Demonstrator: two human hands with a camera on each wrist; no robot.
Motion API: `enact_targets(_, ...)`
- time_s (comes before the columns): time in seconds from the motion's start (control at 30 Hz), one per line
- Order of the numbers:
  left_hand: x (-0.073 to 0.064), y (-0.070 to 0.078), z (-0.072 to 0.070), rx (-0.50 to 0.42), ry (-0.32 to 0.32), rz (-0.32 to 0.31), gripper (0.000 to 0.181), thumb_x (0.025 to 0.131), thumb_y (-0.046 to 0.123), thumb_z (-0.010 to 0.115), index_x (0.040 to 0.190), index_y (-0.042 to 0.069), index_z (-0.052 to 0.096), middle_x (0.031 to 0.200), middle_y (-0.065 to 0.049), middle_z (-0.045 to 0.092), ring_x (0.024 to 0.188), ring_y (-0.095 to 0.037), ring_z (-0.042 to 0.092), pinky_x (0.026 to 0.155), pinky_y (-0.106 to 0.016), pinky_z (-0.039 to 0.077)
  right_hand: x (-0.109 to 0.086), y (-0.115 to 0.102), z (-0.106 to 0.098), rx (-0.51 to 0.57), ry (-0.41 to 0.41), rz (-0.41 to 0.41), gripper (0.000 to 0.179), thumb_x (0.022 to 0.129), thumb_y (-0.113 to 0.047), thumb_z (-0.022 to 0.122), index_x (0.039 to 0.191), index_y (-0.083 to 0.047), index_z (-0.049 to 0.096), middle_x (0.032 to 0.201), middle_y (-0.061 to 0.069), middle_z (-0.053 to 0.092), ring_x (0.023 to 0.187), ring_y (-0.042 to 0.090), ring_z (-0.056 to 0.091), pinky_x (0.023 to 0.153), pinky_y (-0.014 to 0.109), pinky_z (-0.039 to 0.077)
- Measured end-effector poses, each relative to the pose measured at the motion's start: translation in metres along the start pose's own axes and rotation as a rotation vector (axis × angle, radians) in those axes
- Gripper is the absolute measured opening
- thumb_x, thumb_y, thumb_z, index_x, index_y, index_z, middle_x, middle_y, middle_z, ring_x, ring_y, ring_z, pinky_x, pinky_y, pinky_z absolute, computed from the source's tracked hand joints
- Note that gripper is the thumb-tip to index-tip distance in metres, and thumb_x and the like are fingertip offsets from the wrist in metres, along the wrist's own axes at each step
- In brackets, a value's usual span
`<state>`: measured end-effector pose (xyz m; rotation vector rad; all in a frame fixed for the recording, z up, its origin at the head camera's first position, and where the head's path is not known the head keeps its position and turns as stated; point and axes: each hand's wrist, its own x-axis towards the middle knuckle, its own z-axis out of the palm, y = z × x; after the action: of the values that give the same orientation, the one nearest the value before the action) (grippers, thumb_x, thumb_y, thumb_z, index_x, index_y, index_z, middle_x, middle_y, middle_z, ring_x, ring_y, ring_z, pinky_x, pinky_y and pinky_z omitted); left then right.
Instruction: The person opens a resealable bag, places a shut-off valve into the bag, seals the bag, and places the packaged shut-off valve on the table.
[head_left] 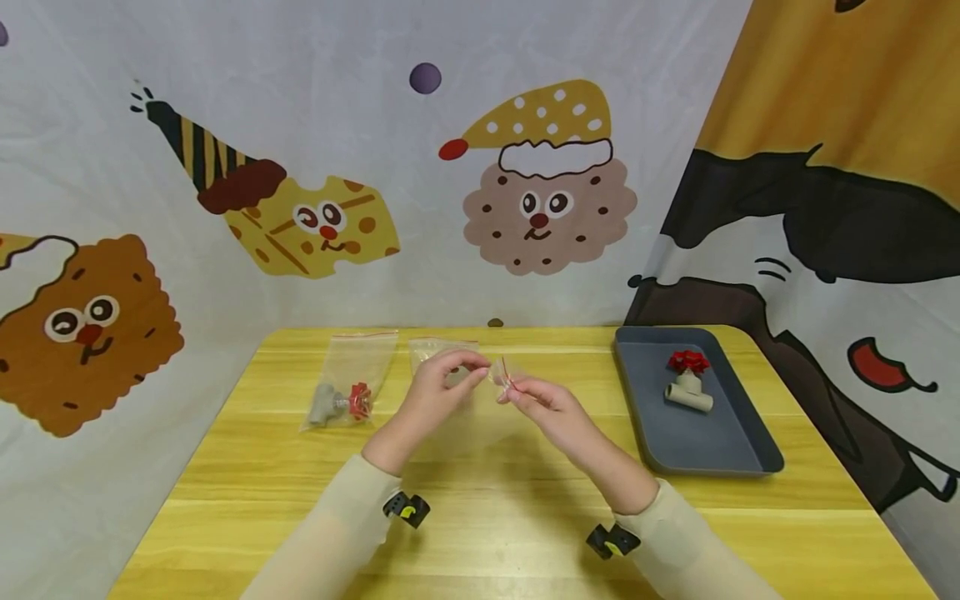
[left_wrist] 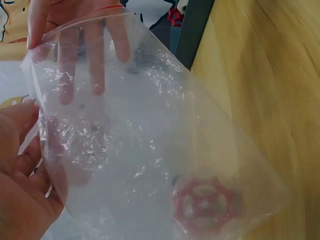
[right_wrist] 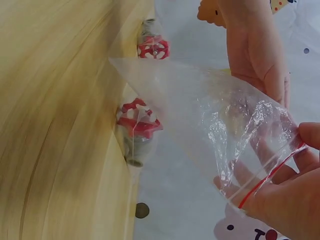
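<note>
A clear zip bag point(head_left: 497, 375) with a red seal line is held up between my two hands above the table. My right hand point(head_left: 551, 404) pinches it at the red-lined end, several fingers lying behind the film point(right_wrist: 225, 135). At the bag's edge, my left hand point(head_left: 438, 387) pinches the plastic between thumb and fingers. No part shows inside this bag; a red handwheel point(left_wrist: 206, 204) appears through its film. Behind my left hand lies another zip bag point(head_left: 431, 343) with a red-wheeled valve point(right_wrist: 137, 120) in it, mostly hidden in the head view.
On the table's left lies a zip bag point(head_left: 360, 354) containing a grey valve with a red handwheel point(head_left: 361, 401). A grey tray point(head_left: 705, 450) stands at the right, holding an unbagged beige valve point(head_left: 688, 397) with a red wheel. A printed cloth point(head_left: 420, 167) hangs behind the table.
</note>
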<state>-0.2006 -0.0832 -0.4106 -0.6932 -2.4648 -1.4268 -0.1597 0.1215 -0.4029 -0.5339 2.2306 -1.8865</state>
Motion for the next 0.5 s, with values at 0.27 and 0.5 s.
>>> enact_targets(0.27, 0.0012, -0.0007, 0.001, 0.076, -0.026, -0.013, 0.012, 0.091, 0.025, 0.064, 0.097, 0.017, 0.072, 0.097, 0.006, 0.066, 0.085, -0.009, 0.059, 0.072, -0.03, 0.054, -0.0008, -0.0005, 0.0015, -0.018, -0.031, 0.024, 0.034, 0.101, -0.029, 0.046, 0.114, -0.003, 0.063, 0.125, 0.015, 0.062, 0.119, 0.029, 0.056, 0.093, 0.049, 0.049)
enact_targets(0.5, 0.0004, -0.0022, 0.0011, 0.055, 0.03, -0.022, 0.013, 0.093, 0.025, 0.06, 0.095, 0.016, 0.069, 0.091, 0.003, 0.064, 0.083, -0.01, 0.059, 0.071, -0.028, 0.054, 0.0008, 0.0023, 0.0021, 0.012, -0.141, 0.109, 0.043, 0.101, -0.035, 0.045, 0.137, -0.013, 0.049, 0.135, 0.015, 0.054, 0.11, 0.032, 0.061, 0.078, 0.045, 0.056)
